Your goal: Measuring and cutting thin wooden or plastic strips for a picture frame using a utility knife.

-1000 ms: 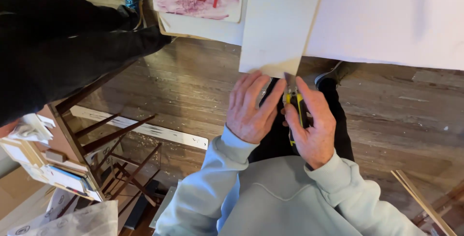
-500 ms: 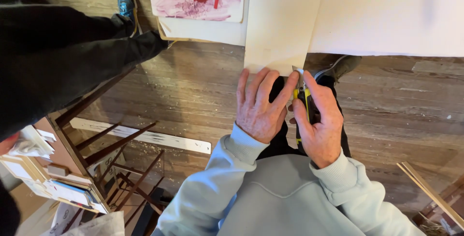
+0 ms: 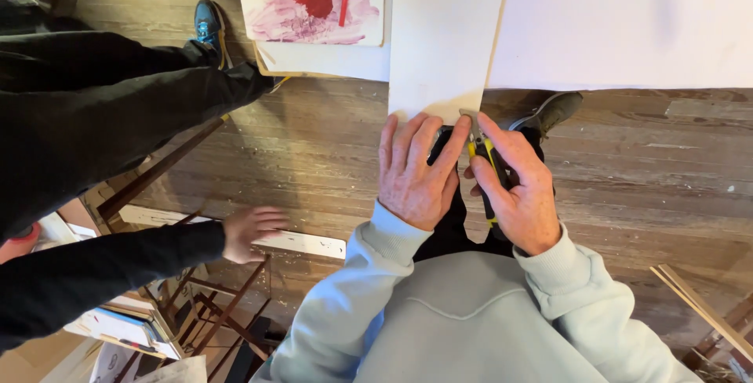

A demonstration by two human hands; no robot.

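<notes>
1. Cream-white and stiff-looking, the board strip (image 3: 447,34) is a long narrow panel with straight edges, lying on the wooden floor (image 3: 314,156) and running away from the person's knees.
2. Its near end sits just under the left hand (image 3: 413,171), whose fingers are spread flat and press down on that end.
3. Right of the strip, touching its edge, lies a much larger white sheet (image 3: 627,22).
4. The right hand (image 3: 514,187) is closed around a yellow-and-black utility knife (image 3: 480,156), its blade tip at the strip's near right corner.
5. Left of the strip rests a painting (image 3: 306,3) in pink washes with a dark red patch.
6. Farther left of the strip, another person's hand (image 3: 252,230) in a black sleeve hovers open above a pale wooden slat (image 3: 306,243).
</notes>
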